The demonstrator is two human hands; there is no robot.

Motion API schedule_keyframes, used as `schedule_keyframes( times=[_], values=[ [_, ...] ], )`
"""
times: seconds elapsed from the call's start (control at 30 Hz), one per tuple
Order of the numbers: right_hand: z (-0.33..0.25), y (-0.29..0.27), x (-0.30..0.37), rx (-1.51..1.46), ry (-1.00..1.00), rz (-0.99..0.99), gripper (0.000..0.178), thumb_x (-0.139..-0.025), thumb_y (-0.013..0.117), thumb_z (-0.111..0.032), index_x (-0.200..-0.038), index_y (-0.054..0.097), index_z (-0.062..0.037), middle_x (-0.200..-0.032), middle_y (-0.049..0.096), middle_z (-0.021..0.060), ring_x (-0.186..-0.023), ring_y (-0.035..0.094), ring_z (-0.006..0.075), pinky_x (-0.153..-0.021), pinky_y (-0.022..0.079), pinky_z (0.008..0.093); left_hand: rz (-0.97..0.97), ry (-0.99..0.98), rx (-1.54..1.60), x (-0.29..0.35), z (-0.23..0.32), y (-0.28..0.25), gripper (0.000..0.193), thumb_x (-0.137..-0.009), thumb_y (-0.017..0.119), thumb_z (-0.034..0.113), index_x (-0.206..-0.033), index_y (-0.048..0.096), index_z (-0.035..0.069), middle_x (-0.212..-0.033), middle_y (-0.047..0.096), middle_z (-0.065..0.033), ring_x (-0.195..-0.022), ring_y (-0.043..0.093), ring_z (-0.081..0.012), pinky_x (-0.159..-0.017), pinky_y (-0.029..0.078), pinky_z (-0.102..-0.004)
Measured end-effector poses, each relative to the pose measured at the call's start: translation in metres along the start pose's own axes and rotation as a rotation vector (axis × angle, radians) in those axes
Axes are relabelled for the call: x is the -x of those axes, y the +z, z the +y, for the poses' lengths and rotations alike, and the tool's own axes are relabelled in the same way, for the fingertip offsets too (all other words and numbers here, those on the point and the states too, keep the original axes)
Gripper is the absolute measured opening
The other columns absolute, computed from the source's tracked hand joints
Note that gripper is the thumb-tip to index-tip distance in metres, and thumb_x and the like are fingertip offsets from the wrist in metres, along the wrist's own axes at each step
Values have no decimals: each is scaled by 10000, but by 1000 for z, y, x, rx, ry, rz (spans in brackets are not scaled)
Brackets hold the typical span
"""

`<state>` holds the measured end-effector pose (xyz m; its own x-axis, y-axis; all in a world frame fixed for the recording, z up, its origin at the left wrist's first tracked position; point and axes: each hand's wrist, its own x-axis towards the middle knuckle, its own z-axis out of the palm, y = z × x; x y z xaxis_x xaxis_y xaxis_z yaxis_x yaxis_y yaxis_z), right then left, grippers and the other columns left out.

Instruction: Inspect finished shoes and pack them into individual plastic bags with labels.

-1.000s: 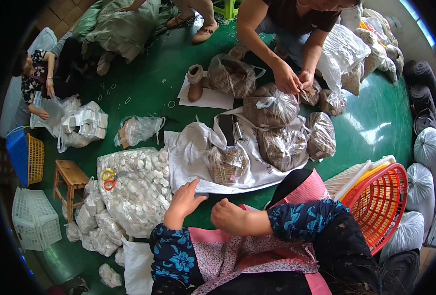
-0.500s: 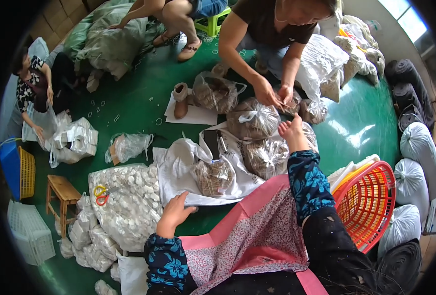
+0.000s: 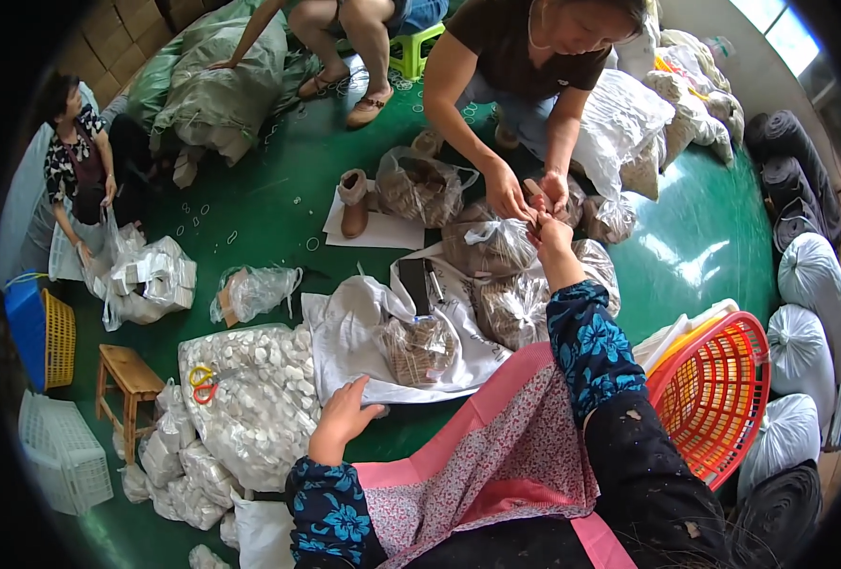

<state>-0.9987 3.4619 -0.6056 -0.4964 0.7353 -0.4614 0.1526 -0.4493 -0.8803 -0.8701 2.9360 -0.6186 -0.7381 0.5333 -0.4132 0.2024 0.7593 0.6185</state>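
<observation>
My right hand reaches forward, its fingers closed at the hands of a crouching co-worker in a dark shirt. A small flat brown piece shows between the co-worker's fingers; what my own fingertips grip there is hidden. Below them lie knotted clear bags of brown pieces. My left hand is open, thumb apart, by the near edge of a white woven sack. On that sack rest an opened clear bag of brown pieces, a dark phone and a pen.
At left are a bag of white pieces with scissors on it, a wooden stool and crates. A brown boot stands on white card. A red basket is at right. Two more people sit farther back.
My right hand has moved slightly forward and left, and its fingers have met the co-worker's hands. The left hand stays nearly in place; the whole view has shifted slightly.
</observation>
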Motion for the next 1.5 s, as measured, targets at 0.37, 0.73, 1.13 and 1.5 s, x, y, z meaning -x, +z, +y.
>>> schedule_keyframes(
  times=[0.37, 0.73, 1.13, 1.5],
  values=[
    [-5, -9, 7, 24, -3, -292, 157, -958, 657, -44, -1073, 694, 57, -973, 703, 104, -757, 700, 207, -672, 631, 355, -10, -8, 11, -2, 8, -4, 691, -872, 757, 352, -1436, 517, 32, -1306, 626, -266, -1227, 579, -448, -1032, 475, -486],
    [-11, 0, 20, -42, 37, -319, 225, -887, 608, 102, -1087, 579, 3, -1028, 624, 133, -883, 687, 294, -776, 644, 481, 21, 29, 3, -3, 8, -5, 684, -876, 754, 355, -1425, 519, 22, -1270, 633, -262, -1194, 591, -451, -1009, 485, -494],
    [-2, 2, 19, -76, 20, -387, 247, -874, 655, 50, -1108, 678, -26, -1065, 650, 97, -989, 682, 280, -834, 623, 422, 25, 11, -4, 6, 12, -10, 675, -881, 773, 309, -1431, 522, 11, -1323, 629, -251, -1233, 593, -417, -1040, 478, -455],
    [24, 46, 172, 224, 378, -638, 393, -992, 590, -295, -1226, 552, 19, -955, 685, 121, -841, 719, 279, -791, 599, 412, 98, 16, -50, 16, 0, -2, 676, -877, 769, 327, -1427, 515, 27, -1276, 635, -245, -1182, 591, -435, -1009, 481, -485]
  ],
)
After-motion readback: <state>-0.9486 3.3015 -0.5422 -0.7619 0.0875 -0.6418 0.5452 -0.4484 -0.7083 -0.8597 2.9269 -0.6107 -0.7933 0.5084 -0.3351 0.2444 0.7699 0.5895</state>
